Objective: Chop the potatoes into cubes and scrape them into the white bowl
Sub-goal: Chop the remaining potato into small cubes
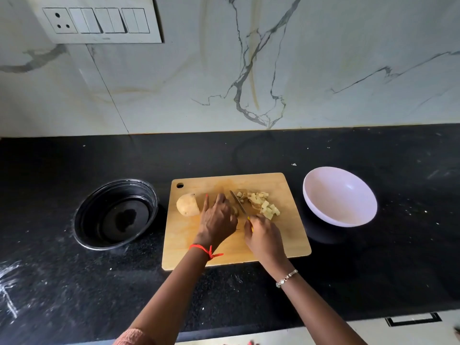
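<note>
Potato cubes (261, 204) heaped on the far right part of the cutting board (224, 247), near the white bowl (339, 196) standing on the black tabletop (348, 270). Potato half (188, 204) lying on the board's left part. Left grip (217, 220) curled over a potato piece (234, 210), just beside the blade. Right grip (261, 232) wrapped round the handle of the knife (238, 202), blade angled away. Dark bowl (115, 214) left of the board.
</note>
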